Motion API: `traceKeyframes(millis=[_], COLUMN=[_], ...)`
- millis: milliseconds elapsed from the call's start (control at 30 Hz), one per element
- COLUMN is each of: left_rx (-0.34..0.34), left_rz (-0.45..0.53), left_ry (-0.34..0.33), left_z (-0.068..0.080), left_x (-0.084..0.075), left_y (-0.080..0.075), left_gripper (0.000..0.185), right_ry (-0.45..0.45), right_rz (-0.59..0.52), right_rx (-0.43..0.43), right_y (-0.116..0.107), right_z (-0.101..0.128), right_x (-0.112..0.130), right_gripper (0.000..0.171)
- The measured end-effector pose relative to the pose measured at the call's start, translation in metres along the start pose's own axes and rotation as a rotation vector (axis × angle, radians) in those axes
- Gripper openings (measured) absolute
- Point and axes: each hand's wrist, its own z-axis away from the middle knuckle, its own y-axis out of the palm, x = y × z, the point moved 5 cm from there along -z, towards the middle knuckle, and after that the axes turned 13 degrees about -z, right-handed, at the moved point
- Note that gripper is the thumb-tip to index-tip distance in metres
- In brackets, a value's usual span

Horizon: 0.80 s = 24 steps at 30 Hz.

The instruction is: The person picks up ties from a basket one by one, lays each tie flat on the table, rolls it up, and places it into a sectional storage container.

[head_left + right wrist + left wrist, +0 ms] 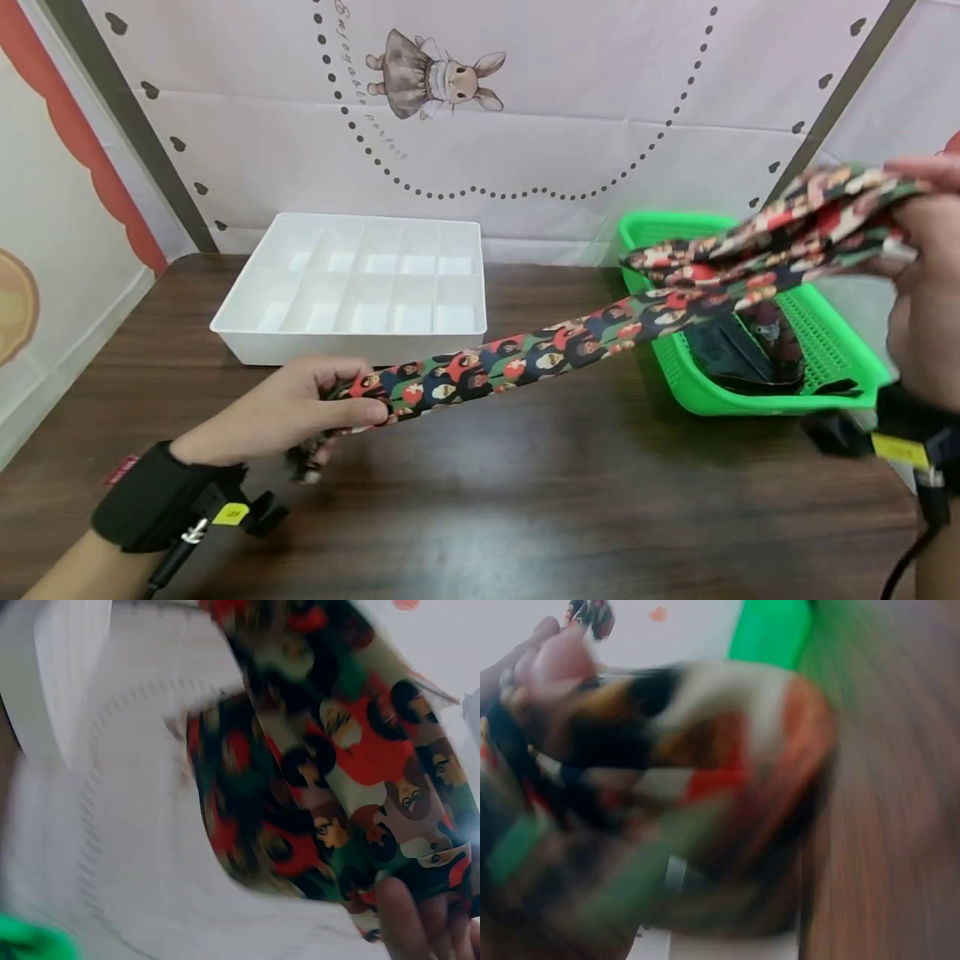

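Observation:
A long strip of printed cloth (540, 354), patterned with small figures in red, green, black and cream, is stretched between the two hands above the table. My left hand (300, 408) pinches its lower end between thumb and fingers, in front of the white divided box. At the upper right, my right hand (926, 267) holds the bunched, folded end higher up, over the green basket. In the right wrist view, loose folds of the cloth (360, 772) hang beside the fingertips (401, 915). Blurred cloth (705, 765) fills much of the left wrist view.
The white box (348, 346) with several compartments stands at the back left of the dark wooden table (480, 508). On the right, the green plastic basket (757, 406) holds dark packages (738, 354). A printed curtain (570, 92) hangs right behind the table.

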Motion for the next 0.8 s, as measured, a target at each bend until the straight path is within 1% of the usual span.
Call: traceKeyframes(millis=[33,67,100,133,167,200,300,367,433,500,600,667,733,800], left_rx=[-0.009,-0.019,-0.028,-0.029,-0.031,-0.028,-0.025,-0.027,-0.032,-0.027,-0.003,0.001,0.003,-0.002], left_rz=[-0.036,-0.078,-0.126,-0.166,-0.207,-0.239,-0.337,-0.382,-0.419,-0.442,-0.462,-0.495,-0.52,-0.553], left_ry=[-0.026,-0.047,-0.075,-0.097,-0.114,-0.137,-0.196,-0.229,-0.247,-0.265,-0.27,-0.272,-0.272,-0.278], left_z=[0.003,0.007,0.011,0.015,0.019,0.023,0.036,0.042,0.045,0.046,0.047,0.047,0.047,0.046], left_x=[0.003,0.006,0.011,0.016,0.021,0.028,0.05,0.063,0.075,0.085,0.097,0.099,0.099,0.097], left_y=[-0.002,-0.005,-0.007,-0.01,-0.012,-0.015,-0.022,-0.028,-0.032,-0.034,-0.034,-0.033,-0.034,-0.035], left_gripper=[0.014,0.014,0.015,0.017,0.017,0.018,0.019,0.02,0.021,0.024,0.027,0.028,0.026,0.024], right_ry=[0.053,0.092,0.106,0.112,0.102,0.104,0.027,-0.019,0.03,0.128,0.291,0.39,0.429,0.413], right_rz=[-0.109,-0.182,-0.203,-0.258,-0.207,-0.119,0.215,0.42,0.483,0.557,0.725,0.846,0.945,1.048], right_rx=[-0.056,-0.099,-0.098,-0.09,-0.052,-0.003,0.25,0.411,0.542,0.651,0.813,0.925,1.019,1.102], right_y=[-0.008,-0.013,-0.016,-0.02,-0.021,-0.023,-0.019,-0.012,-0.005,0.001,0.005,0.006,0.007,0.011], right_z=[0.013,0.027,0.041,0.055,0.069,0.083,0.122,0.143,0.156,0.165,0.177,0.183,0.186,0.186], right_x=[-0.006,-0.01,-0.013,-0.016,-0.017,-0.018,-0.021,-0.025,-0.035,-0.047,-0.062,-0.067,-0.068,-0.066], right_gripper=[0.022,0.022,0.024,0.026,0.027,0.03,0.035,0.039,0.043,0.044,0.034,0.026,0.025,0.032])
